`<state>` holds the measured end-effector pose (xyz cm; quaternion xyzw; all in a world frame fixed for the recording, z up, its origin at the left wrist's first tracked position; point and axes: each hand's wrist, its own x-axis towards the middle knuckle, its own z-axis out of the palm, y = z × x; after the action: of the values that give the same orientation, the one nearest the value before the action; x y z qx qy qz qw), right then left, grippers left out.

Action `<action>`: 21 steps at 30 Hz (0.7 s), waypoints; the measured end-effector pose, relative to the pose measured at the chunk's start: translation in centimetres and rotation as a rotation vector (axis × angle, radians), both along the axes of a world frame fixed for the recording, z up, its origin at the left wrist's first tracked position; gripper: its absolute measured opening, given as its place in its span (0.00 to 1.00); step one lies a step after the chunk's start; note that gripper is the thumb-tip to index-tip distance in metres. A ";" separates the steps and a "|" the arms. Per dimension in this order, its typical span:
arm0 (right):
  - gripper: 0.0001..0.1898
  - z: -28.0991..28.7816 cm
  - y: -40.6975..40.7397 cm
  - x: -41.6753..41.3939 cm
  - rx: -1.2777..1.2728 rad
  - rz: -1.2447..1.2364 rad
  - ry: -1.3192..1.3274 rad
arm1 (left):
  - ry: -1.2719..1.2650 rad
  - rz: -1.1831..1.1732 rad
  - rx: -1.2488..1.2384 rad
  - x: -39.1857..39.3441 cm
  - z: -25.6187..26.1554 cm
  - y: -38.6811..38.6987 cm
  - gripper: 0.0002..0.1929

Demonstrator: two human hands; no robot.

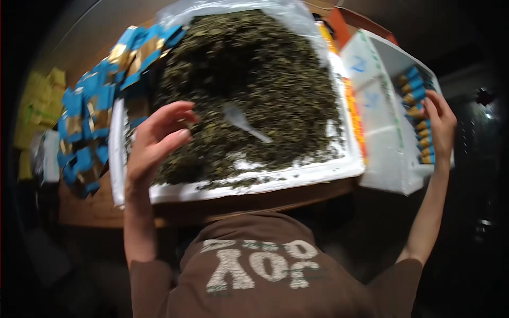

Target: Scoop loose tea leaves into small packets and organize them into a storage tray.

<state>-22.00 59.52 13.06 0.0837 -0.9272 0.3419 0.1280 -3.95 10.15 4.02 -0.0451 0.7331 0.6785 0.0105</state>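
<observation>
A white foam tray holds a large heap of dried green leaves. On the heap lies a translucent plastic scoop, its handle pointing towards the lower right. My left hand hovers over the tray's left part, fingers curled and apart, with nothing visible in it. At the far right, my right hand reaches into a white foam box, its fingers at a row of blue and gold packets. Whether those fingers grip a packet cannot be told.
Many blue and gold packets are piled left of the tray, on the wooden table. Yellow packages stand at the far left. Clear plastic sheeting covers the tray's back edge. An orange box stands behind the foam box.
</observation>
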 end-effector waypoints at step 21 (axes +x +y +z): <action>0.07 -13.7 -24.6 9.9 -0.124 0.579 0.153 | 0.006 0.556 -0.532 11.1 -5.8 -14.4 0.21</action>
<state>-12.06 34.94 -0.62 0.3621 -0.8298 0.4127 0.0997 7.12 -4.20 -1.82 -0.2415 0.8434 0.4416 -0.1880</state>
